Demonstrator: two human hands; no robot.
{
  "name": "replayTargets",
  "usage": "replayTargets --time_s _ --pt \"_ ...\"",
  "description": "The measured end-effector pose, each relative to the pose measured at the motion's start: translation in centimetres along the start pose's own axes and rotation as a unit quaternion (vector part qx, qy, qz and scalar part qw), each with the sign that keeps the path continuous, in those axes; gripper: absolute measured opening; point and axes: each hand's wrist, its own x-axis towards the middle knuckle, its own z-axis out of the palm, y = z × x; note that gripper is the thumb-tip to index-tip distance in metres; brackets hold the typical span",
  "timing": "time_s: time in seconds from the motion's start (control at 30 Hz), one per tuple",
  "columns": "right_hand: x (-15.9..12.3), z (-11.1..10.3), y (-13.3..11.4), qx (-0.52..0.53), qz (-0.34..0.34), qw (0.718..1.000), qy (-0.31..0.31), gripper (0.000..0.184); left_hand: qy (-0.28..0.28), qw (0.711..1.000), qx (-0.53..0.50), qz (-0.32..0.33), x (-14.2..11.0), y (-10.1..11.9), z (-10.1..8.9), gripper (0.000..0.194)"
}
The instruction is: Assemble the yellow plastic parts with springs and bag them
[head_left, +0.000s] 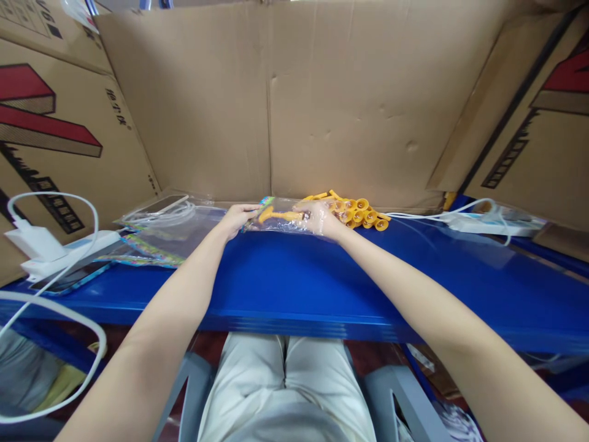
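Note:
My left hand (238, 220) is closed on the colourfully printed end of a clear plastic bag (285, 228). Within the bag's outline lies a yellow plastic piece (278, 215), long and thin with a curved left end. My right hand (319, 219) grips this piece at its darker right end. Clear film shows over the right fingers; whether the hand is inside the bag or behind the film I cannot tell. Just beyond the right hand is a stack of yellow funnel-ended pieces (359, 212), their round mouths facing me. The right hand partly hides the stack.
More clear bags with printed edges (156, 245) lie left on the blue table (294, 288). A white power strip (73, 255) with a charger and a phone (69, 279) sit farther left. Another power strip (497, 226) stands right. Cardboard walls (350, 104) enclose the back and sides.

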Motion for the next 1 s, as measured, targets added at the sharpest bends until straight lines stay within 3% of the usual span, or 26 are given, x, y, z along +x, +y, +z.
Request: replayTargets --time_s 0.17,0.33,0.57,0.8,1.0 --pt "-0.1 0.8 0.1 -0.067 -0.081 0.994 0.004 0.024 0.042 0.999 0.023 0.014 0.5 -0.4 -0.3 0.027" --pt "0.1 0.7 0.8 -0.028 -0.058 0.998 -0.012 0.031 0.047 0.998 0.049 -0.017 0.5 -0.3 -0.4 0.025" --pt "0.1 0.9 1.1 0.023 -0.022 0.998 -0.051 0.032 0.002 0.994 0.066 -0.083 0.7 -0.7 -0.5 0.010" --pt "0.1 1.4 1.1 0.052 0.020 0.992 -0.109 0.037 -0.060 0.989 0.081 -0.112 0.3 -0.3 -0.9 0.045" --pt "-0.4 0.7 0.6 0.116 0.042 0.985 -0.122 0.038 0.038 0.984 0.144 -0.101 1.2 -0.7 -1.0 0.054"
